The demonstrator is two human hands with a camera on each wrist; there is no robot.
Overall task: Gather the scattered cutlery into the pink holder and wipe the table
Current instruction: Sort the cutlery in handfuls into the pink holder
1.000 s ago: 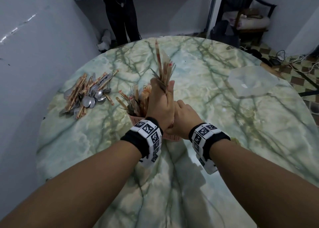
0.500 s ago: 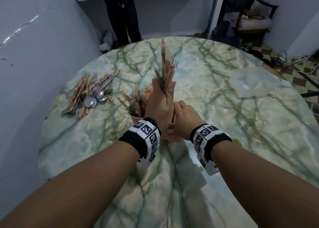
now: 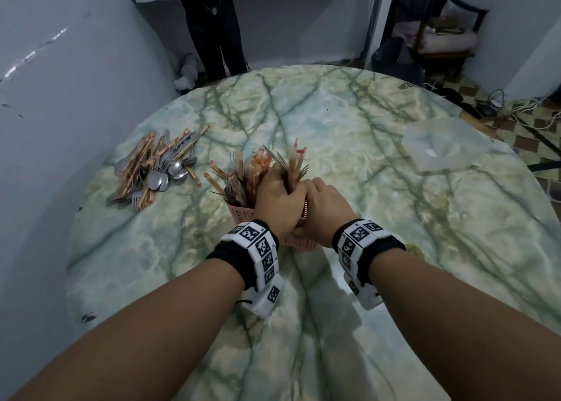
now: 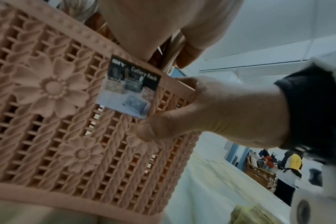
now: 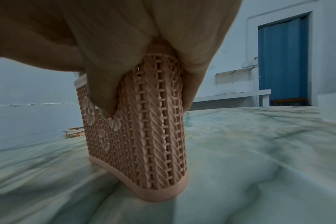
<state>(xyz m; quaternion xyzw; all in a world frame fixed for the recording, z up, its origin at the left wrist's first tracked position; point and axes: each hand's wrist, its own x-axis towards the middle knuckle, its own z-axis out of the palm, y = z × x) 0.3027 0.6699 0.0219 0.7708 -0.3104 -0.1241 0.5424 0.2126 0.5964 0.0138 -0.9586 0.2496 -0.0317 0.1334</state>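
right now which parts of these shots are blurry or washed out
Head view: the bundle of cutlery in the left hand is motion-smeared; glare patch on the table. Left wrist view: the holder's label is soft. Right wrist view: the right hand is a dark blur; the pink holder is sharper.

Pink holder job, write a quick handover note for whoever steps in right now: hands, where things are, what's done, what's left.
Left hand: grips a bundle of cutlery, lowered into the pink holder.
Right hand: fingers curled over the holder's rim, steadying it on the table.
Done: several wrapped pieces and forks stand in the holder.
Left: release the bundle, then collect the pile of spoons, forks and wrapped pieces lying on the table to the holder's left. Wipe the table afterwards; a yellowish thing, maybe a cloth, lies near the right wrist.
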